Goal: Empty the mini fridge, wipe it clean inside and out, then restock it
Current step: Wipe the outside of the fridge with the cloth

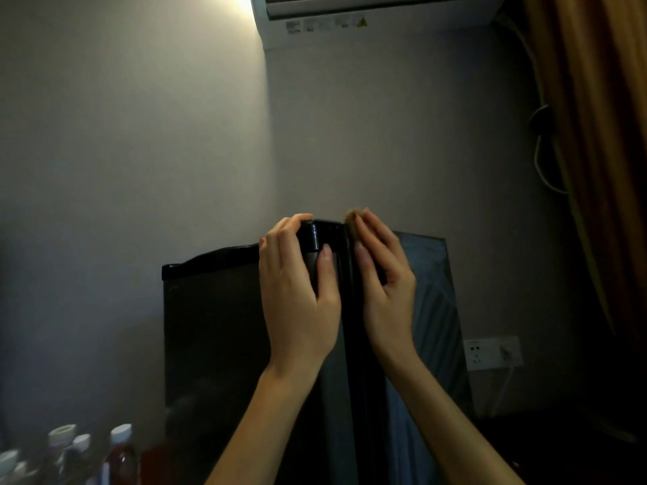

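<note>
Grey wall corner — mini fridge (217, 327) upright

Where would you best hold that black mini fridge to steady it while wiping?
Grip the black mini fridge at the top of its upright corner ridge, coming from the left. The ridge is narrow and raised, so it can be wrapped, as the left hand does. The flat panels offer no hold.
</note>
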Available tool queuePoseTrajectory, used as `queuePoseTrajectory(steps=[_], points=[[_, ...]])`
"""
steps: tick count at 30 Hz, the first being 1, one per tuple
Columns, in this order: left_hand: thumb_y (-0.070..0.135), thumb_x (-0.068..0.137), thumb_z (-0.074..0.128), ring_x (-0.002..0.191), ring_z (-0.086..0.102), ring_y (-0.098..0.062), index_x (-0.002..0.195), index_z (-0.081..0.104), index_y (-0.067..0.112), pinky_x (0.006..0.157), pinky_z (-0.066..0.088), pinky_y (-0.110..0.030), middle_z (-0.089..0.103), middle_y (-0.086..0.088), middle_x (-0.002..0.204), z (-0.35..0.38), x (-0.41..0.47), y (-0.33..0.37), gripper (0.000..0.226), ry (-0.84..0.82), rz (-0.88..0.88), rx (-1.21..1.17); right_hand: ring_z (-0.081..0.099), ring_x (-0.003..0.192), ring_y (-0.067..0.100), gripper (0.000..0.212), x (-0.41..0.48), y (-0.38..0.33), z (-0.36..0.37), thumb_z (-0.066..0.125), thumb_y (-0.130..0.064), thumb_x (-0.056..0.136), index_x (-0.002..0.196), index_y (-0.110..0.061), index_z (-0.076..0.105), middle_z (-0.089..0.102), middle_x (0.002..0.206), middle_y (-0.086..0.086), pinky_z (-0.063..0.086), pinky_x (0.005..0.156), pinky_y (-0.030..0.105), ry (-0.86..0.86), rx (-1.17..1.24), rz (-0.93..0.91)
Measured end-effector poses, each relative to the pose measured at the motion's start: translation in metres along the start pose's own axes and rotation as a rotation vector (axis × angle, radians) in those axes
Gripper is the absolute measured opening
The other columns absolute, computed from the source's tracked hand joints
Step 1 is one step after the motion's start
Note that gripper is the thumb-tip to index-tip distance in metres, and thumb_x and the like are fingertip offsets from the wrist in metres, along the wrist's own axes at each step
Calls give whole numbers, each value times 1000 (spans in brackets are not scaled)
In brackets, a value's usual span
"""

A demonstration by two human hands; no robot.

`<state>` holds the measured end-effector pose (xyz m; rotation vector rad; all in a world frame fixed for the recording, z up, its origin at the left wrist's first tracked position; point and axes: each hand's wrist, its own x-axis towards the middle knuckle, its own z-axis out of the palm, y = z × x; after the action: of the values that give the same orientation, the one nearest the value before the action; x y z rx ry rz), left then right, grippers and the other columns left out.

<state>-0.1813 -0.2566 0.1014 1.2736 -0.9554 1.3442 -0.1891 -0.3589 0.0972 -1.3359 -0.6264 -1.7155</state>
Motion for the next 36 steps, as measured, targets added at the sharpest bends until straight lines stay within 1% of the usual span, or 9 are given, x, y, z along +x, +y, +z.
queuePoseTrajectory(steps=[5,7,13,18,23,27,31,33,36], points=[[26,95,47,120,47,-14,126,49,13,102,41,-38,51,0,125,0,0,0,35,13,-17,7,37,139,23,38,-54,11,-24,47,-8,96,133,-5,53,43,148,4,31,114,40,-205,-103,-172],[28,95,46,121,47,-14,127,49,14,102,42,-40,51,1,125,0,-1,0,35,7,-12,-5,36,140,22,39,-58,24,-36,46,-11,97,135,-6,50,42,149,2,29,116,37,-187,-101,-109],[32,94,45,121,47,-13,128,49,15,101,42,-40,51,2,125,0,-1,-1,38,7,-14,-17,37,133,-4,36,10,29,-22,47,-14,100,136,-20,49,42,146,-8,28,112,16,-7,8,184],[33,94,44,119,48,-12,126,49,15,101,42,-37,51,4,124,1,0,-3,37,30,8,7,40,134,6,37,14,10,2,44,-17,100,136,-15,52,44,145,-3,34,113,38,-68,-86,-12],[30,94,45,118,49,-10,127,49,17,101,43,-32,51,5,123,1,-1,-4,36,18,4,-17,32,142,17,42,-36,0,-8,41,-13,99,140,-9,46,35,152,2,31,115,42,-216,-103,-187],[31,95,45,119,48,-10,128,48,19,101,43,-35,51,6,124,1,-2,-4,35,20,10,-39,34,140,13,42,-44,23,-30,40,-18,99,141,-13,45,36,151,-1,28,116,30,-202,-112,-119],[30,95,47,120,48,-11,128,49,19,101,43,-39,51,6,124,1,-2,-5,35,28,6,-60,34,131,-13,37,-3,33,-24,43,-16,102,139,-18,43,39,147,-4,24,108,8,-27,-48,116],[31,95,47,120,48,-11,128,49,18,102,43,-39,51,5,124,1,-2,-5,36,27,-3,-57,34,127,-16,37,16,29,-16,43,-16,102,139,-20,45,39,146,-6,26,112,13,-11,-49,177],[32,95,46,121,48,-13,129,49,17,102,43,-40,52,3,125,0,-1,-5,37,25,3,-51,32,138,1,40,8,9,-3,40,-19,101,141,-19,45,35,150,-4,26,118,32,-81,-91,76]])
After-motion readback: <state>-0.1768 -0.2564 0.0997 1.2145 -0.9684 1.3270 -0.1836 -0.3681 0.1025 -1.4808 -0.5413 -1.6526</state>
